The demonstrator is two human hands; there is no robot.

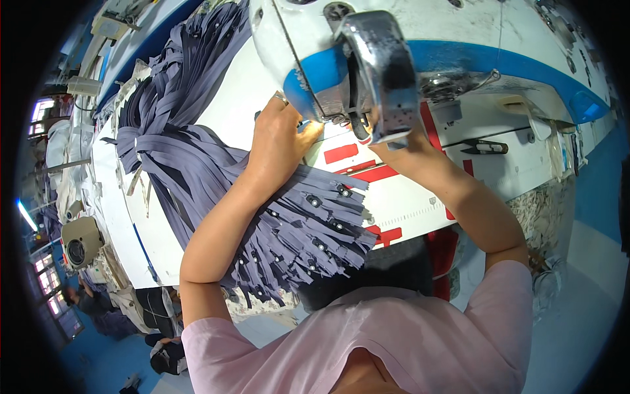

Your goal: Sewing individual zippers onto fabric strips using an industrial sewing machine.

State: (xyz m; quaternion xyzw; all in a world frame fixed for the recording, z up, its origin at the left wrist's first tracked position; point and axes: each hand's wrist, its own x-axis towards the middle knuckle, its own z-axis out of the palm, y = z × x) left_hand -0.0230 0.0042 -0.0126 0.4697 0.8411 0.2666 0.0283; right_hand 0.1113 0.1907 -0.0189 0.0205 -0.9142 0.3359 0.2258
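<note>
A white and blue sewing machine [453,56] stands in front of me, with a shiny metal part [380,72] at its needle end. My left hand [279,134] is just left of the needle area, thumb stretched toward it and the other fingers curled. Small dark bits show beside its fingers; what it holds I cannot make out. My right hand [407,148] reaches in from the right, its fingers mostly hidden behind the metal part. A big bundle of grey-purple zippers [302,217], tied at the left, lies under my left forearm, sliders and ends fanned toward me.
The white table [410,220] carries red tape strips [341,153] and a ruler scale. A small dark pointed tool [485,146], resembling thread snips, lies at right. More zippers [203,59] trail to the back left. Other people [98,305] are in the left background.
</note>
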